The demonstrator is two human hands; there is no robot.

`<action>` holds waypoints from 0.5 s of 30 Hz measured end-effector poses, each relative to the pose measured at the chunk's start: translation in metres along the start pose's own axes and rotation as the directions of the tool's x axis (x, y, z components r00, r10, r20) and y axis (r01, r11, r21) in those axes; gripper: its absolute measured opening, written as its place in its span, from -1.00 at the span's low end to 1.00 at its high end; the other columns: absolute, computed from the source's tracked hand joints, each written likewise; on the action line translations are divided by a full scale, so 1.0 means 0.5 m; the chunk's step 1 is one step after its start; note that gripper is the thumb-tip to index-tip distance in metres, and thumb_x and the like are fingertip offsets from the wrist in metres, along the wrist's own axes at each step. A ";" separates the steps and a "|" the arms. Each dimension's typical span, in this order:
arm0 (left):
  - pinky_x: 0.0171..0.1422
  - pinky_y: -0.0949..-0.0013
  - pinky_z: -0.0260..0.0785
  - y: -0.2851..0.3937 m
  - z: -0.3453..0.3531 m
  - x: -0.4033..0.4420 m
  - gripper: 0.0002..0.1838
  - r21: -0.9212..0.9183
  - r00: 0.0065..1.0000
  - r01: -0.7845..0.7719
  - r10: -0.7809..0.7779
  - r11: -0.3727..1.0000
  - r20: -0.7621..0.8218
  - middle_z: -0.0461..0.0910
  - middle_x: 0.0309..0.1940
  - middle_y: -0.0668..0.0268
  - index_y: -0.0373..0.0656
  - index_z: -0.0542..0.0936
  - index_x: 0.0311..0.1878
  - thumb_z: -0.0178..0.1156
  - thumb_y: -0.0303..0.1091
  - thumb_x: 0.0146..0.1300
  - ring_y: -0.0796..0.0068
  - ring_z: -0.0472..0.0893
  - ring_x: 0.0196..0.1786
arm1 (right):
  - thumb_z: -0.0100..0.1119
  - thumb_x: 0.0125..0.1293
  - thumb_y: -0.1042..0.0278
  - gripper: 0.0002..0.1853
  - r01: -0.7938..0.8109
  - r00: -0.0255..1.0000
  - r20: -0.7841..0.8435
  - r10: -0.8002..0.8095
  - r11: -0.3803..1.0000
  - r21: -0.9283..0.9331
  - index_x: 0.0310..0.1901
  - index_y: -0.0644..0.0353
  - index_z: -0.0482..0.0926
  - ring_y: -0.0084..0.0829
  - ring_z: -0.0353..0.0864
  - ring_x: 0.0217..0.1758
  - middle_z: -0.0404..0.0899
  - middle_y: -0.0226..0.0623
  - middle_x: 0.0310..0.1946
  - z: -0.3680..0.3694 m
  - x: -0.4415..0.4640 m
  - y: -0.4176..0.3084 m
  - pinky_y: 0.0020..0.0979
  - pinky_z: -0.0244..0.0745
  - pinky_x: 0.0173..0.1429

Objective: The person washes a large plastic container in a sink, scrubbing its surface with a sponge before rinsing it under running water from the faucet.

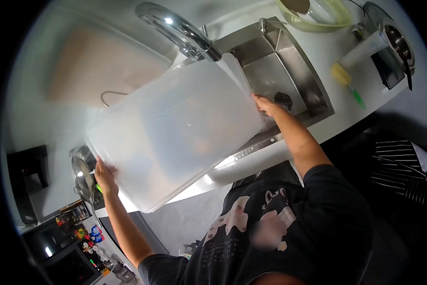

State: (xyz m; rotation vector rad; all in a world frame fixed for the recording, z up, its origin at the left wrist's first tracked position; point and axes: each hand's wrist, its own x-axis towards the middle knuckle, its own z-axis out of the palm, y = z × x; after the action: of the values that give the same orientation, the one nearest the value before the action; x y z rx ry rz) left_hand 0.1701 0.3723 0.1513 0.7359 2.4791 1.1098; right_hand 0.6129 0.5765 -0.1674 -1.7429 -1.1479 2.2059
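A large translucent plastic lid (175, 128), flat with rounded corners and a thin rim, is held tilted between my hands. It lies across the left part of the sink and over the counter's front edge. My left hand (106, 176) grips its lower left edge. On the opposite short edge, above the sink basin, my right hand (264, 104) is closed around the rim. The chrome faucet (185, 33) arches over the lid's upper edge. Inside the steel sink (313, 90), a dark scouring pad (283, 100) sits close to my right hand.
A pale green basket (313, 19) stands behind the sink. To the right are a yellow-headed brush with a green handle (349, 83), a clear cylinder (364, 49) and a pot (398, 40). A metal strainer or pan (82, 176) lies left, near my left hand.
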 end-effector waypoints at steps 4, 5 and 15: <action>-0.52 0.57 0.20 0.060 -0.036 -0.033 -0.60 -0.033 0.998 -0.064 0.064 0.997 0.007 0.35 -0.67 0.45 -0.22 0.48 -0.12 -0.11 -0.04 0.35 0.67 0.36 -0.61 | -0.30 0.26 -0.29 -0.36 -0.043 0.998 -0.037 0.042 0.999 -0.023 0.29 -0.15 0.14 -0.19 0.20 0.25 0.23 -0.33 0.23 -0.010 0.029 0.018 0.05 0.00 0.26; -0.52 0.56 0.20 0.059 -0.055 -0.026 -0.60 -0.046 0.997 -0.067 0.069 0.997 0.047 0.35 -0.67 0.45 -0.23 0.47 -0.11 -0.09 -0.04 0.34 0.67 0.36 -0.60 | -0.30 0.28 -0.26 -0.39 -0.048 0.999 0.001 0.048 0.998 -0.050 0.29 -0.16 0.14 -0.21 0.21 0.24 0.23 -0.34 0.23 -0.011 0.030 0.009 0.04 0.02 0.25; -0.44 0.62 0.23 0.118 -0.126 -0.099 -0.64 -0.175 0.955 -0.208 0.239 0.962 0.178 0.44 -0.48 0.43 -0.27 0.42 -0.02 -0.08 -0.16 0.36 0.73 0.38 -0.50 | -0.28 0.33 -0.08 -0.51 0.058 0.997 -0.045 -0.067 0.982 -0.180 0.20 -0.05 0.29 -0.28 0.26 0.21 0.33 -0.29 0.16 0.006 -0.041 -0.081 -0.04 0.18 0.17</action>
State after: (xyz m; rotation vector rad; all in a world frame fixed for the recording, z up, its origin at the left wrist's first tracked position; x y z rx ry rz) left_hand 0.1990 0.3397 0.2410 1.0461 2.1568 1.2252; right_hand 0.6027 0.5934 -0.1261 -1.7900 -1.4077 2.0676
